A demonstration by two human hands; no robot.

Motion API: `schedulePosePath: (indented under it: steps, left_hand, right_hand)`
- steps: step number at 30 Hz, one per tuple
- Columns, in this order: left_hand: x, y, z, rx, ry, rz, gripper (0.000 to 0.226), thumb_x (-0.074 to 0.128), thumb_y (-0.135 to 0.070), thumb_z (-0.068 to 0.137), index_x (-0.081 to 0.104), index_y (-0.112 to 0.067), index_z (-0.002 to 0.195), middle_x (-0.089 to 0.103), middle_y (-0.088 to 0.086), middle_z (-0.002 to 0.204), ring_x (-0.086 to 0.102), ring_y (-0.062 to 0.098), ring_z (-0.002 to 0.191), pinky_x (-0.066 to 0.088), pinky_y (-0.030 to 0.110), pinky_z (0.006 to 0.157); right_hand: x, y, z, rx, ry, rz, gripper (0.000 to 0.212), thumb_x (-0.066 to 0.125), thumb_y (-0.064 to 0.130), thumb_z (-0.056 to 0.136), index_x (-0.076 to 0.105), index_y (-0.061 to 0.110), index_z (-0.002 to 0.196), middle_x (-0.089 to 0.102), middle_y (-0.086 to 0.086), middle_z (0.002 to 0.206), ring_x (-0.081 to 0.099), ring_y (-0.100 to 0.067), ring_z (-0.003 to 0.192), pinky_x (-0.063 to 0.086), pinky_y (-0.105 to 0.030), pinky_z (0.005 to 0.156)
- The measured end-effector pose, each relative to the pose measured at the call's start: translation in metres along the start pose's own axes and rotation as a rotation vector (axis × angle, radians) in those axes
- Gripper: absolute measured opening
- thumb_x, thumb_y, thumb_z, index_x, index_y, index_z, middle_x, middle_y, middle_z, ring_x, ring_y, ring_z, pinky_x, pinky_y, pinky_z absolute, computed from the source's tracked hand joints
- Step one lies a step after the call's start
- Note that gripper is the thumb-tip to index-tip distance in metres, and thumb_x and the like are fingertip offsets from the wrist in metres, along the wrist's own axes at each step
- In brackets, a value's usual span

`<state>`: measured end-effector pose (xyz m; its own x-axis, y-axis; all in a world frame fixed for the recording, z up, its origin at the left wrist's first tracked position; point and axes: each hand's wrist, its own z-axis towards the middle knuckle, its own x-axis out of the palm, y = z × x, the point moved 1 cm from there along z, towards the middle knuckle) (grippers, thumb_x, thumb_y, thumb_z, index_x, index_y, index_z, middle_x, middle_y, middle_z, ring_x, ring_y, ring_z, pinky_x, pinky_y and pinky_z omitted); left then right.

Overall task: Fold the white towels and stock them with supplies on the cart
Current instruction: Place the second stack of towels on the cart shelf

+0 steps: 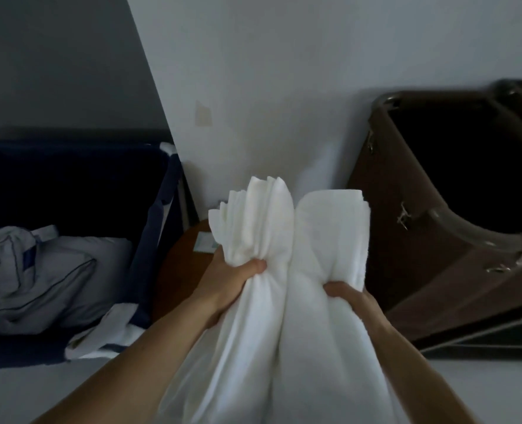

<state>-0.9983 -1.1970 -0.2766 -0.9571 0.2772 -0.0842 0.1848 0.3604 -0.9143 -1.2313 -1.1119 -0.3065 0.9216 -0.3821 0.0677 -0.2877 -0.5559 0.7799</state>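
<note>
While the left hand (232,276) clamps one bunched half of the white towel (284,332) and the right hand (350,296) grips the other, the cloth hangs mid-air between the blue bin (149,240) and the brown cart (437,240). Its long axis runs from the person toward the wall (284,87), loose ends up. Risk: the left layers are fanning out and could slip, losing the fold.

navy hamper (150,237) left, crumpled grey linen (42,280) inside
</note>
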Motion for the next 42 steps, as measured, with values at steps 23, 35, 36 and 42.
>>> schedulePosePath:
  steps: [23, 35, 36, 42]
  left_hand:
    - [0.3, 0.067, -0.23, 0.058, 0.505, 0.121, 0.058, 0.087, -0.04, 0.068, 0.058, -0.039, 0.118, 0.073, -0.016, 0.104, 0.072, 0.008, 0.092, 0.058, 0.027, 0.076]
    - [0.609, 0.054, -0.315, 0.065, 0.686, 0.1, 0.088, 0.087, -0.047, 0.05, 0.057, -0.025, 0.129, 0.072, -0.002, 0.114, 0.07, 0.021, 0.101, 0.056, 0.048, 0.092]
    - [0.626, 0.049, -0.312, 0.068, 0.68, 0.102, 0.086, 0.086, -0.047, 0.049, 0.058, -0.026, 0.127, 0.072, -0.003, 0.112, 0.071, 0.019, 0.1, 0.056, 0.047, 0.091]
    - [0.73, 0.021, -0.269, 0.14, 0.649, 0.023, 0.069, 0.085, -0.036, 0.064, 0.056, -0.025, 0.127, 0.071, -0.001, 0.114, 0.07, 0.018, 0.101, 0.056, 0.044, 0.092]
  right_hand:
    - [-0.293, -0.184, -0.29, -0.069, -0.487, 0.283, 0.087, 0.079, 0.034, 0.032, 0.064, 0.006, 0.112, 0.075, -0.013, 0.077, 0.072, -0.024, 0.062, 0.052, -0.026, 0.043]
    - [-0.586, -0.195, -0.371, -0.18, -0.713, 0.402, 0.066, 0.083, 0.028, 0.05, 0.065, 0.013, 0.113, 0.076, -0.013, 0.088, 0.074, -0.031, 0.076, 0.056, -0.035, 0.059]
    - [-0.603, -0.19, -0.367, -0.187, -0.722, 0.401, 0.065, 0.085, 0.026, 0.053, 0.065, 0.013, 0.113, 0.076, -0.014, 0.09, 0.073, -0.032, 0.079, 0.057, -0.037, 0.062]
    - [-0.709, -0.135, -0.313, -0.232, -0.727, 0.326, 0.073, 0.082, 0.037, 0.041, 0.065, 0.021, 0.11, 0.076, -0.008, 0.091, 0.073, -0.029, 0.081, 0.058, -0.038, 0.064]
